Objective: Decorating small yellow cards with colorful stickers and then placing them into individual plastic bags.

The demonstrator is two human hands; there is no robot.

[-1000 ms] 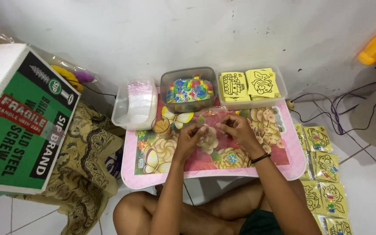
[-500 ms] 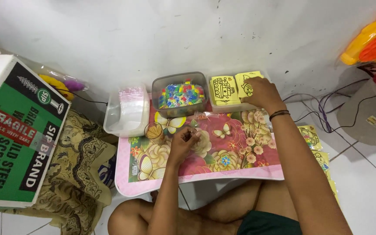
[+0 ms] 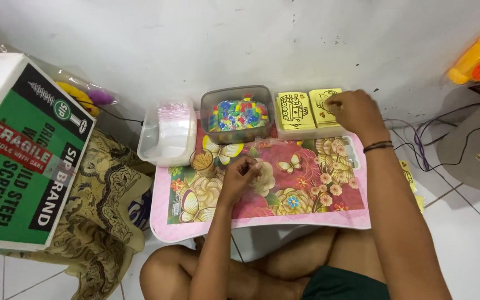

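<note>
Yellow cards (image 3: 308, 108) printed with black line drawings lie in two stacks inside a shallow clear tray (image 3: 301, 133), and the right hand (image 3: 355, 113) rests on the right-hand stack, its fingers (image 3: 333, 104) curled together and pinching at the top card, though the exact grip is hidden by the knuckles. A dark band (image 3: 378, 146) circles that wrist just behind the hand. Nearer the body, the left hand (image 3: 240, 176) hovers low over the lap table (image 3: 262, 222), fingertips bunched as if pinching something too small to make out. Just beyond the left fingers stands a small clear cup (image 3: 201, 161) on the floral, butterfly-patterned tabletop. Farther out from them, between the two hands' reach, sits a clear tub of multicoloured small pieces (image 3: 237, 113), touching the card tray on one side. On the tub's other side is a white container holding clear little bags (image 3: 168, 132). Well away from the left hand, past the table's edge, a green and white cardboard box (image 3: 23, 150) stands on patterned brown cloth (image 3: 98, 222). Beyond the right wrist, loose cables (image 3: 423, 150) trail over the white tiled floor (image 3: 468, 244). The person sits cross-legged under the table.
</note>
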